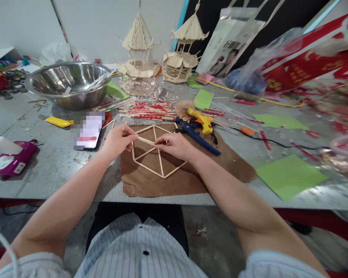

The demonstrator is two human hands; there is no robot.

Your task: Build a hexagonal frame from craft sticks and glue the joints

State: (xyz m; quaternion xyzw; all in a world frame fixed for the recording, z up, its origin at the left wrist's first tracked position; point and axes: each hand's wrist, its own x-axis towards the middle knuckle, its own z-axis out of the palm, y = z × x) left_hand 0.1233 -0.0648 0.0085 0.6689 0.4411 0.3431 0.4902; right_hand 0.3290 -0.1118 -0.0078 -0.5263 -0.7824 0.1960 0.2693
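Note:
A thin wooden stick (146,140) spans the gap between my hands above a six-sided frame of sticks (148,168). My left hand (120,138) pinches its left end, and my right hand (172,144) pinches the other end. Crossing spokes run inside the frame, which lies on a brown sheet of paper or board (145,187); my right hand hides part of its right side. Just beyond my right hand lie blue-handled pliers (201,139) and a yellow glue gun (202,120).
Bundled sticks with red wrappers (150,111) lie behind the frame. A steel bowl (68,92), a phone (89,131) and a yellow cutter (58,122) are on the left. Two stick pagodas (138,42) stand at the back. Green paper (290,175) lies at the right.

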